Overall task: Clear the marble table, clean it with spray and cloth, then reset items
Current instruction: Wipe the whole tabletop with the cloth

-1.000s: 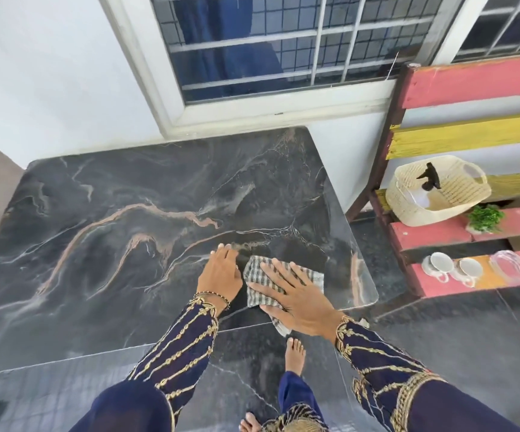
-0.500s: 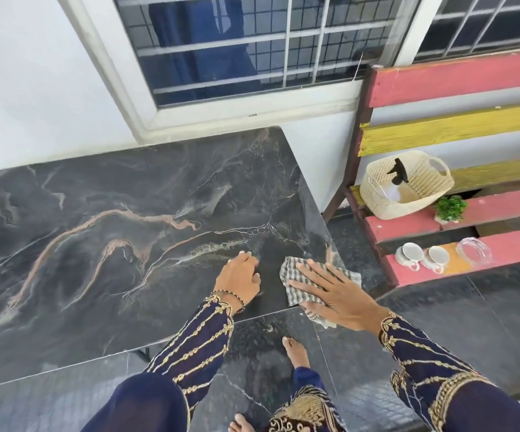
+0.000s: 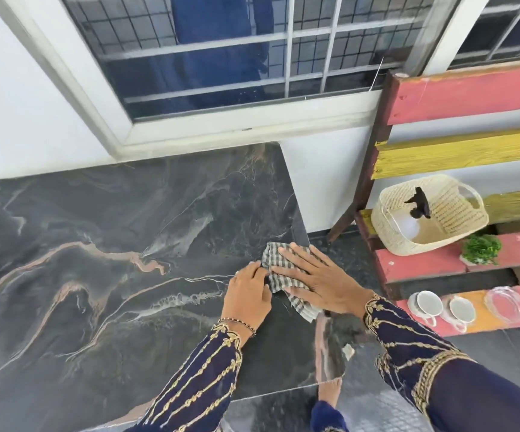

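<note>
The dark marble table [image 3: 96, 275] with tan veins fills the left of the view. A checked cloth [image 3: 276, 269] lies at its right edge, partly hanging over. My right hand [image 3: 318, 279] presses flat on the cloth with straight, spread fingers. My left hand [image 3: 247, 291] rests on the marble just left of the cloth, its fingertips touching the cloth's edge. A spray bottle [image 3: 417, 207] with a black trigger stands in a woven basket [image 3: 393, 241] on the bench.
A red and yellow slatted bench [image 3: 471, 95] stands to the right of the table. It holds the basket, a small green plant [image 3: 481, 249], two white cups [image 3: 430, 304] and a glass dish [image 3: 510, 304]. A barred window [image 3: 237, 57] is behind the table.
My right hand has slid the cloth away from me along the table's right edge. My left hand has followed and now touches the cloth. The view has shifted right.
</note>
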